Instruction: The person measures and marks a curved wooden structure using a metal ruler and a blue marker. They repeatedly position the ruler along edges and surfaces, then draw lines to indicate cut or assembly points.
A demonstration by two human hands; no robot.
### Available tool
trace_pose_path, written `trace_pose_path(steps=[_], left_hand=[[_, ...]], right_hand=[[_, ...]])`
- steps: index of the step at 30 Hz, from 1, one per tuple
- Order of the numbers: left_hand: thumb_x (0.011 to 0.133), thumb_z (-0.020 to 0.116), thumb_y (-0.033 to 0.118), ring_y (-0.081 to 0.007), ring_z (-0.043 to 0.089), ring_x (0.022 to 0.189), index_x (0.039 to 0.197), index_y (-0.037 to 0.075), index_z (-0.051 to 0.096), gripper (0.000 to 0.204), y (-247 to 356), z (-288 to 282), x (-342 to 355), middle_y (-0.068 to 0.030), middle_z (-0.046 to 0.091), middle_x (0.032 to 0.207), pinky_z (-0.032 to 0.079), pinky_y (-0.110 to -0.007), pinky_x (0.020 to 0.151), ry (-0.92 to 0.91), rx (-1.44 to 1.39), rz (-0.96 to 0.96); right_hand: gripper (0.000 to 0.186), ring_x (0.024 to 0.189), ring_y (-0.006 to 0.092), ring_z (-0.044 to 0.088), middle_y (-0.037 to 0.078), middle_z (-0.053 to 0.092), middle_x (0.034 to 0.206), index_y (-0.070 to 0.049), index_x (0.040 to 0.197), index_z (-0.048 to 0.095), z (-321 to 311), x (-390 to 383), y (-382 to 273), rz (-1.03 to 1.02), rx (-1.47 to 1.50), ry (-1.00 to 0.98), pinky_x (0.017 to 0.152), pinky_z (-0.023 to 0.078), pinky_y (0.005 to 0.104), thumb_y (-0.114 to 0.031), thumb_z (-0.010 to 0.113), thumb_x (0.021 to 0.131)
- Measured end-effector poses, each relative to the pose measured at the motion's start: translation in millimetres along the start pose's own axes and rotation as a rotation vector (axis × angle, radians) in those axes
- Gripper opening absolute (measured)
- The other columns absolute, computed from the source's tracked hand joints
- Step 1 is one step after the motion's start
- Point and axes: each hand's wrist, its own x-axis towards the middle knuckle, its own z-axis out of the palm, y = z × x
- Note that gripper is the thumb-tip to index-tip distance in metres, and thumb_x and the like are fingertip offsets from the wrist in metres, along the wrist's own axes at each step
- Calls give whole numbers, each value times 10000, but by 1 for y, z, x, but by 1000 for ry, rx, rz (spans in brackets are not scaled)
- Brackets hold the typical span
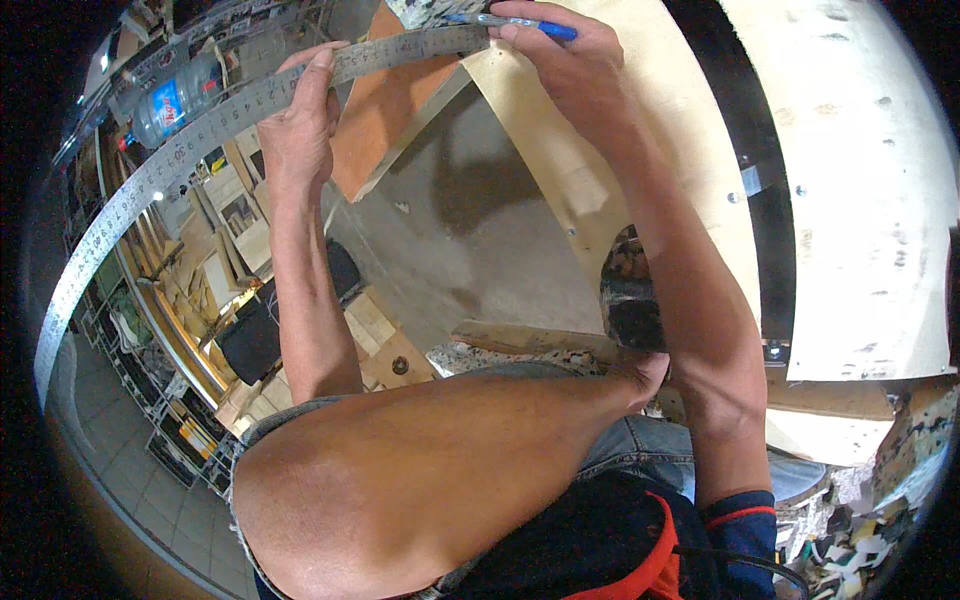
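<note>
A long steel ruler point(212, 110) arcs from the left rim to the top middle. My left hand point(298, 120) grips it, thumb on its face. My right hand point(570, 65) has its fingers closed on a blue pen point(550, 30), whose tip is at the ruler’s right end. Under that end, beside my right hand, are a pale plywood panel point(510, 120) and an orange-brown wooden piece point(372, 120) with a speckled block point(425, 12) above it. My bare bent leg point(420, 470) crosses the lower view; a black shoe point(630, 300) shows beside my right forearm.
A large pale panel point(860, 170) stands at the right, with foam scraps point(840, 540) below. On the left are a plastic water bottle point(180, 100), stacked wood offcuts point(215, 240), a wire rack point(160, 400), tiled floor point(130, 470) and a black padded piece point(260, 320).
</note>
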Motion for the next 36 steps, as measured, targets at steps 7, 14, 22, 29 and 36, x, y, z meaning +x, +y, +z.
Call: trace_pose_path(steps=[7,14,22,29,36], left_hand=[[952,634,195,-41,357,498,1037,17,720,216,2,2,-2,54,473,626,258,-228,446,13,10,-1],[951,633,192,-46,365,511,1041,12,715,216,3,3,-2,48,476,642,270,-236,452,39,29,-30],[952,635,198,-37,355,530,1035,15,717,217,2,2,-4,57,468,647,257,-223,479,18,24,0],[960,620,210,-41,357,558,1026,26,720,219,5,5,-2,65,453,660,259,-227,497,31,72,-10],[966,620,293,-57,385,634,1079,46,698,283,7,4,-8,51,473,738,311,-239,545,53,147,-108]], right_hand=[[209,671,123,604,66,678,772,-33,1040,733,9,-2,7,-44,-81,40,634,506,271,-169,659,899],[192,639,129,618,76,687,748,-45,1018,747,17,-2,13,-38,-92,56,606,518,276,-151,679,872],[218,783,96,611,52,693,863,17,1067,699,-1,-1,-3,-15,-82,44,714,498,237,-155,640,948],[200,663,158,644,100,714,786,-78,1021,750,15,-4,15,-21,-64,81,629,528,300,-179,689,860],[209,706,159,666,106,729,811,-97,1045,753,9,-8,-5,70,-180,124,668,531,331,-200,670,883]])
